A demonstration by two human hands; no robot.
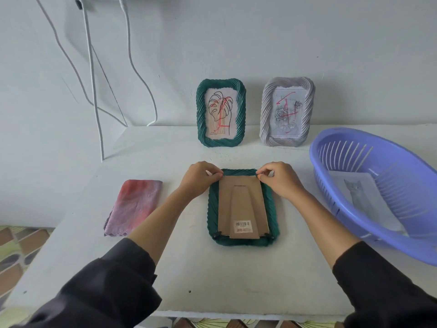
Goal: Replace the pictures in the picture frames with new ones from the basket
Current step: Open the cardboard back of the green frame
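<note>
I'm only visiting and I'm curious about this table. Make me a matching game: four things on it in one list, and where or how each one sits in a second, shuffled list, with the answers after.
Things
1. cat picture
2. pink and purple cloth
3. green frame with the leaf drawing
4. other green frame

Places or states
a. lying flat, cardboard back up
b. standing upright at the back
c. inside the blue basket
d. lying flat at the left, apart from the frames

Pairs: 1-c, 2-d, 3-b, 4-a
</note>
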